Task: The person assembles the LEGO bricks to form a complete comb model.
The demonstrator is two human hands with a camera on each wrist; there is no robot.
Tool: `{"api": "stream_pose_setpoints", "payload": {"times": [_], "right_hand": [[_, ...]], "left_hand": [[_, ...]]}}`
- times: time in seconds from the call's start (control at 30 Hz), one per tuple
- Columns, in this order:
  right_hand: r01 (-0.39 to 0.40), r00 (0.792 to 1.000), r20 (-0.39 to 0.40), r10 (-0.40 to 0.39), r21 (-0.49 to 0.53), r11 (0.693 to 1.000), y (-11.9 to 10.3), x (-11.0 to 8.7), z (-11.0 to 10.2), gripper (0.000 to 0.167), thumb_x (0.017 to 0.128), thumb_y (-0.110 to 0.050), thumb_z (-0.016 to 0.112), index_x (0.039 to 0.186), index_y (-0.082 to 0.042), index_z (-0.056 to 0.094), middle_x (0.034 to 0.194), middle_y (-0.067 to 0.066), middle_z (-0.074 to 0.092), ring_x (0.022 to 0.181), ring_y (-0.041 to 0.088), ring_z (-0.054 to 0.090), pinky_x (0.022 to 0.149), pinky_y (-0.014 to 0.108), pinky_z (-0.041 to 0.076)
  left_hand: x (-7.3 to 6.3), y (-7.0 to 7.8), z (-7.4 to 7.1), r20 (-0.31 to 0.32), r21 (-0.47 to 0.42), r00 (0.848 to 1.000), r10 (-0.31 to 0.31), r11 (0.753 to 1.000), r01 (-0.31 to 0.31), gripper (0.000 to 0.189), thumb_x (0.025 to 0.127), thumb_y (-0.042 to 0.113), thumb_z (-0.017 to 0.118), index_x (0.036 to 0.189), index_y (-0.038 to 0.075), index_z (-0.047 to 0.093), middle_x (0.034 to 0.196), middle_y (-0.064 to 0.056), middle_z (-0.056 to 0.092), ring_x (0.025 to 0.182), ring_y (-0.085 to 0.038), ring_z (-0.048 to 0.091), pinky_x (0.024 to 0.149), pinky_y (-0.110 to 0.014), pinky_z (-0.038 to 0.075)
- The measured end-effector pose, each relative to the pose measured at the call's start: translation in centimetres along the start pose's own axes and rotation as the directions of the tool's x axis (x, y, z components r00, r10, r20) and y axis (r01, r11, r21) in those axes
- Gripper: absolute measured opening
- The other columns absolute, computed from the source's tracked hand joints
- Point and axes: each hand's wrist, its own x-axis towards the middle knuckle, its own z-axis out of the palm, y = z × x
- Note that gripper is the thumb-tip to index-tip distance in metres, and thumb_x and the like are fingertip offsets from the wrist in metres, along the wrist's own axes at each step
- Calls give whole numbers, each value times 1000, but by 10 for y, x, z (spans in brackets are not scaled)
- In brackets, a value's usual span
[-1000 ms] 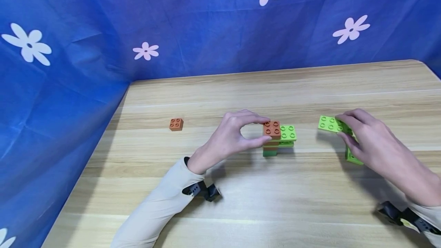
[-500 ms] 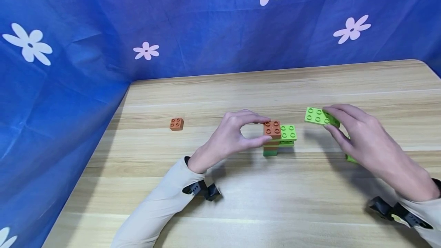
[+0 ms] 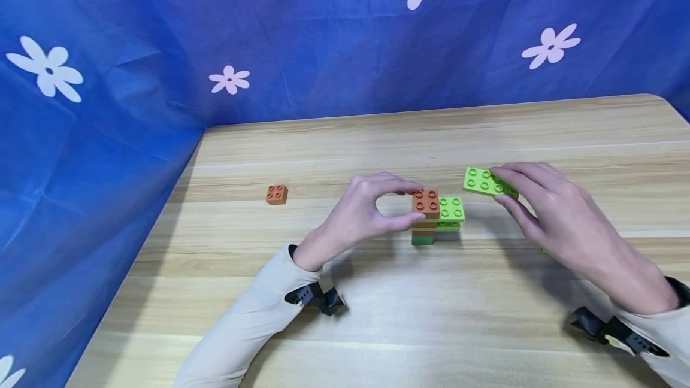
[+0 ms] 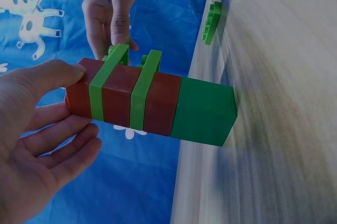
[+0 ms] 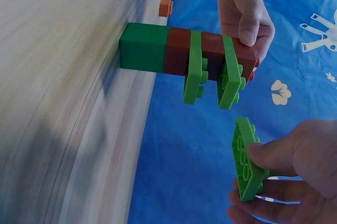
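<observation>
My left hand (image 3: 353, 211) holds the top reddish-brown brick (image 3: 426, 202) of an upright stack between thumb and fingers. From the bottom, the stack has a dark green block (image 4: 205, 111), then brown bricks alternating with two light green plates (image 5: 194, 66) that jut out toward the right hand. In my right hand (image 3: 571, 214), a loose light green plate (image 3: 480, 181) with studs up is pinched by one end. It hangs in the air just right of the stack, apart from it, level with the upper part in the right wrist view.
On the wooden table (image 3: 323, 340), a small brown brick (image 3: 277, 194) lies to the left. Another light green plate (image 4: 211, 22) lies on the right, almost hidden under the right hand in the head view. A blue flowered cloth (image 3: 334, 41) hangs behind and at the left.
My right hand has lifted the light green plate and carried it left toward the stack, away from the other plate on the table. The left hand and the stack stay put.
</observation>
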Motion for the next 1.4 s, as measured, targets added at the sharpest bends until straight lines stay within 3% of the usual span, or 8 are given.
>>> {"api": "stream_pose_setpoints", "payload": {"times": [0.1, 0.17, 0.73, 0.87, 0.97, 1.1, 1.27, 1.4], "right_hand": [[23, 1000, -8, -23, 11, 1000, -1, 2, 1, 59, 103, -46, 37, 121, 4, 62, 114, 17, 63, 103, 33, 59, 85, 48, 49], [31, 999, -13, -31, 14, 999, -3, 3, 2, 67, 102, -52, 29, 121, 4, 62, 113, 17, 64, 103, 33, 59, 84, 48, 49], [95, 993, -81, -89, 71, 993, -11, 10, 6, 61, 101, -47, 40, 119, 6, 64, 111, 18, 67, 99, 31, 62, 83, 40, 51], [112, 989, -108, -104, 73, 991, -11, 11, 8, 60, 101, -47, 41, 117, 5, 64, 111, 18, 67, 98, 30, 63, 87, 34, 51], [127, 985, -128, -115, 87, 988, -12, 12, 10, 59, 101, -46, 43, 116, 6, 65, 110, 18, 67, 97, 30, 63, 94, 22, 48], [141, 981, -145, -126, 100, 985, -14, 14, 10, 57, 101, -45, 45, 116, 6, 65, 109, 18, 68, 97, 31, 64, 95, 21, 46], [117, 988, -109, -107, 86, 989, -16, 15, 9, 59, 100, -46, 44, 115, 6, 65, 110, 17, 68, 98, 28, 64, 99, 13, 41], [139, 984, -122, -128, 86, 987, -18, 17, 9, 58, 100, -45, 44, 115, 6, 66, 109, 17, 68, 97, 28, 64, 96, 16, 45]], "left_hand": [[0, 0, 0, 3, 0, 1000, -7, 1000, 7, 37, 78, 16, 81, 109, -1, 70, 102, -11, 72, 94, -19, 68, 88, -19, 51], [0, 1, 0, 5, 0, 1000, -10, 1000, 10, 37, 78, 16, 81, 109, -1, 70, 102, -11, 72, 94, -19, 68, 88, -19, 51], [0, 2, -1, 19, 17, 999, -28, 999, 28, 39, 78, 18, 81, 110, -2, 69, 104, -13, 72, 93, -22, 68, 88, -19, 51], [0, 2, -2, 27, 18, 999, -37, 999, 37, 40, 78, 19, 81, 110, -2, 69, 104, -13, 72, 94, -21, 68, 88, -19, 51], [0, 2, -3, 30, 17, 999, -40, 999, 39, 40, 78, 19, 81, 110, -2, 69, 103, -13, 72, 94, -21, 68, 88, -20, 51], [-1, 2, -3, 31, 18, 999, -43, 999, 43, 39, 78, 19, 81, 110, -2, 69, 103, -13, 72, 94, -21, 68, 88, -19, 51], [-2, 1, -3, 34, 14, 998, -46, 999, 45, 38, 79, 19, 80, 109, -1, 69, 104, -13, 72, 93, -23, 69, 88, -19, 51], [-2, 1, -3, 31, 17, 998, -47, 999, 46, 38, 79, 19, 81, 109, -1, 70, 104, -12, 72, 93, -22, 69, 87, -19, 51]]}}
